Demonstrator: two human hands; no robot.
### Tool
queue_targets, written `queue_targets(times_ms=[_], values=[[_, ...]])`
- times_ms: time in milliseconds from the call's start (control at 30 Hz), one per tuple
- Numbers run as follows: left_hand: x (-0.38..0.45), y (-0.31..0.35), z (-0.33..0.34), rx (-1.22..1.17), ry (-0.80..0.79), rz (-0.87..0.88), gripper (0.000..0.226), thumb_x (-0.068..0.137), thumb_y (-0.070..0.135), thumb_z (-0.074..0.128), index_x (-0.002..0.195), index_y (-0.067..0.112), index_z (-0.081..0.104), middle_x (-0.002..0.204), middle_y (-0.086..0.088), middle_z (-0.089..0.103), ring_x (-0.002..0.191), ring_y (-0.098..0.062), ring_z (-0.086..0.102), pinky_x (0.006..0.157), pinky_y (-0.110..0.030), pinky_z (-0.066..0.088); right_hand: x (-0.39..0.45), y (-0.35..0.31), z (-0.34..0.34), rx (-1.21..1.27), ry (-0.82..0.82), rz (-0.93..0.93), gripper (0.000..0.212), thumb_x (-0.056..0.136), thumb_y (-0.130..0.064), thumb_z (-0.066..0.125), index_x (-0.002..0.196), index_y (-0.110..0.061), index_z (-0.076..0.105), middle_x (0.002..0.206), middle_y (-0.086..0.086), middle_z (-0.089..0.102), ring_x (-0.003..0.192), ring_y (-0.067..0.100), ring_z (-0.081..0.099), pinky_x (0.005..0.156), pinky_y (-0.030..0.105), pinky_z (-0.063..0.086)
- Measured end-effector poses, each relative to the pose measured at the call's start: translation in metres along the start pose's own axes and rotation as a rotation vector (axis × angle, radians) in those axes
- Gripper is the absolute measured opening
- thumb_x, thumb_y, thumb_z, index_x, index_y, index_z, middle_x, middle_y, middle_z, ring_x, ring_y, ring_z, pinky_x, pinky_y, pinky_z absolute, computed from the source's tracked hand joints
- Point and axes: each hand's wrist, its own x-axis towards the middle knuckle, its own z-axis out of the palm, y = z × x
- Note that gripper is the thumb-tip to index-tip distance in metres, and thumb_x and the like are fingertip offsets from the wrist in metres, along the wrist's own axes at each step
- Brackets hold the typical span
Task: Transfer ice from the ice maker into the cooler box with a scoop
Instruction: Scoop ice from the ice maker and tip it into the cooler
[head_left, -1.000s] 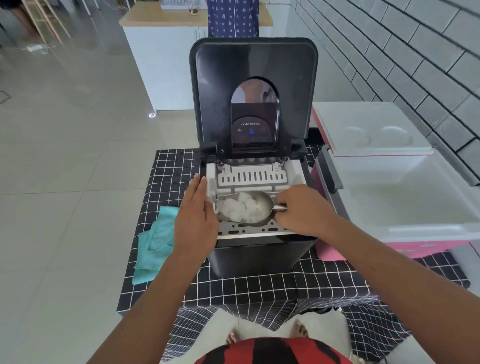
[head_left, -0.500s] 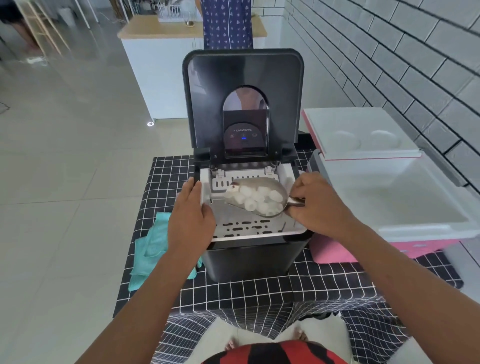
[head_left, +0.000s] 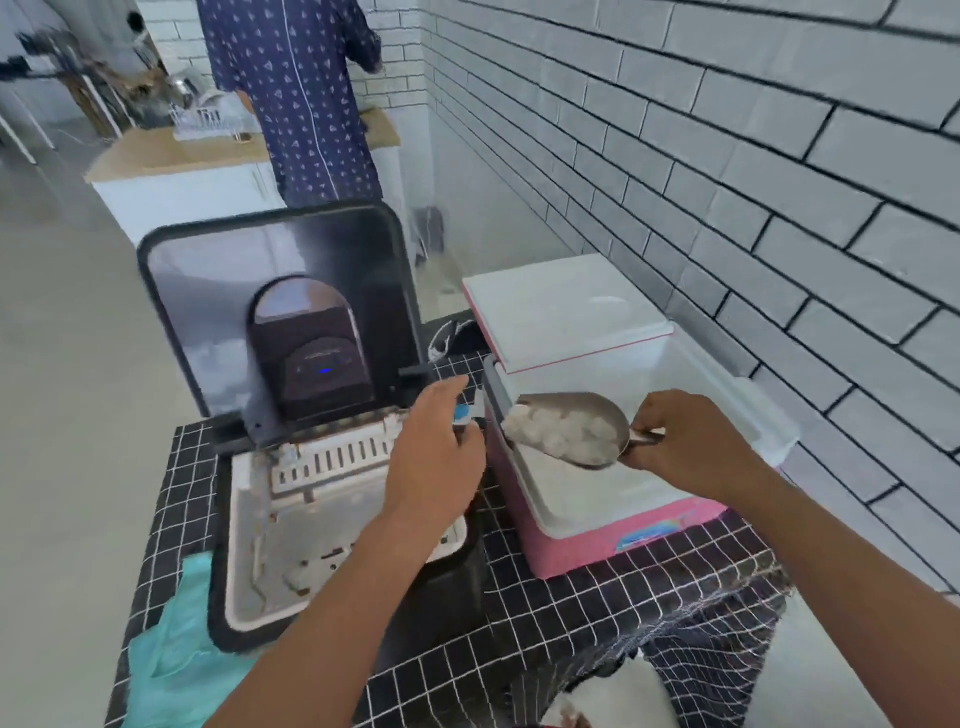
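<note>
nearest the camera, a black cloth with a white grid (head_left: 545, 623) is spread over the table, and a teal cloth (head_left: 171, 654) is bunched at its left edge, just beside the ice maker (head_left: 322, 519). the ice maker is seen with its dark lid (head_left: 270, 301) raised upright behind the white basket, where a blue light is lit on the panel. little ice can be made out in the basket, which is blurred.

the left hand (head_left: 436, 457) is held above the right rim of the ice maker, fingers relaxed and slightly spread, gripping nothing; whether the rim is touched cannot be told. it lies between the machine and the cooler box (head_left: 582, 540).

the handle of the metal scoop (head_left: 576, 426) is pinched by the right hand (head_left: 685, 447), fingers curled tightly round it. the scoop is held over the open cooler box, near its left wall, tilted with its mouth to the left, and ice (head_left: 556, 431) is heaped in it. the pink box with its white lining is set just to the right of the ice maker, close beside it, and its white lid (head_left: 566, 306) is propped open at the back.

along the right, a wall of white brick (head_left: 727, 156) is seen. farther off, a white counter with a wooden top (head_left: 171, 150) carries a dish rack, and a person in a dark blue patterned garment (head_left: 301, 98) is stood at it.
</note>
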Motion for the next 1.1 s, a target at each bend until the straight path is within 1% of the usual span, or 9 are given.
queue_targets(times_ms=[133,200,300,433,600,733,867,1000,1100], values=[[0.022,0.024,0.051,-0.019,-0.155,-0.07,0.045,0.091,0.023,0.052,0.134,0.03,0.044,0.131,0.011,0.047,0.124,-0.014,0.045,0.096,-0.025,0.034,0.011,0.052,-0.029,-0.095,-0.022,0.098,0.027,0.065,-0.031,0.081,0.062,-0.013,0.061,0.077,-0.001,0.061,0.073,0.018,0.056,0.059,0.03,0.041],[0.03,0.029,0.078,0.083,-0.209,-0.107,0.049,0.087,0.022,0.05,0.136,0.022,0.044,0.137,-0.002,0.044,0.132,-0.024,0.037,0.108,-0.036,0.033,0.019,0.07,-0.04,-0.162,-0.052,0.116,0.034,0.066,-0.032,0.077,0.059,-0.003,0.059,0.071,0.004,0.058,0.067,0.022,0.057,0.06,0.036,0.045],[0.029,0.029,0.111,0.243,-0.241,-0.238,0.067,0.088,0.025,0.049,0.148,0.01,0.024,0.159,-0.014,0.01,0.147,-0.032,0.005,0.12,-0.046,0.012,0.033,0.091,-0.047,-0.235,-0.094,0.115,0.047,0.072,-0.034,0.072,0.046,-0.011,0.039,0.049,0.003,0.038,0.049,0.019,0.041,0.048,0.03,0.03],[0.019,0.025,0.139,0.169,-0.196,-0.318,0.082,0.091,0.018,0.047,0.154,0.011,-0.004,0.161,-0.007,-0.017,0.149,-0.027,-0.003,0.119,-0.04,0.018,0.052,0.114,-0.04,-0.308,-0.165,0.054,0.029,0.083,-0.041,0.065,0.066,-0.02,0.054,0.066,-0.009,0.049,0.069,0.016,0.052,0.058,0.026,0.033],[0.017,0.023,0.147,0.23,-0.128,-0.271,0.071,0.094,0.008,0.038,0.154,0.005,0.0,0.162,-0.008,-0.012,0.149,-0.023,-0.004,0.121,-0.033,0.011,0.07,0.131,-0.029,-0.554,-0.135,-0.045,0.016,0.084,-0.035,0.061,0.094,-0.023,0.067,0.097,-0.003,0.065,0.091,0.023,0.064,0.07,0.029,0.045],[0.015,0.023,0.147,0.277,-0.1,-0.231,0.066,0.095,0.006,0.036,0.152,-0.001,0.004,0.162,-0.013,-0.005,0.15,-0.023,-0.003,0.121,-0.034,0.016,0.075,0.134,-0.025,-0.649,-0.084,-0.087,0.008,0.081,-0.021,0.06,0.085,-0.023,0.067,0.089,-0.001,0.066,0.082,0.023,0.065,0.062,0.026,0.04],[0.016,0.025,0.146,0.302,-0.097,-0.207,0.065,0.094,0.005,0.037,0.151,-0.003,0.007,0.162,-0.015,-0.001,0.149,-0.027,0.001,0.12,-0.037,0.018,0.08,0.136,-0.03,-0.675,-0.058,-0.111,0.018,0.081,-0.015,0.058,0.09,-0.027,0.069,0.091,-0.003,0.066,0.085,0.022,0.064,0.06,0.024,0.035],[0.018,0.031,0.145,0.307,-0.079,-0.258,0.063,0.094,0.006,0.041,0.151,-0.001,0.016,0.161,-0.014,0.004,0.146,-0.034,0.017,0.116,-0.044,0.025,0.081,0.133,-0.035,-0.621,-0.043,-0.086,0.012,0.081,-0.019,0.061,0.087,-0.026,0.07,0.086,-0.003,0.065,0.083,0.022,0.062,0.059,0.025,0.033],[0.024,0.028,0.136,0.285,-0.14,-0.217,0.055,0.094,0.006,0.039,0.145,-0.004,0.024,0.155,-0.021,0.02,0.142,-0.034,0.024,0.113,-0.039,0.029,0.08,0.121,-0.04,-0.494,-0.049,-0.084,0.009,0.082,-0.03,0.066,0.089,-0.027,0.07,0.089,-0.001,0.067,0.085,0.024,0.062,0.061,0.028,0.038]])
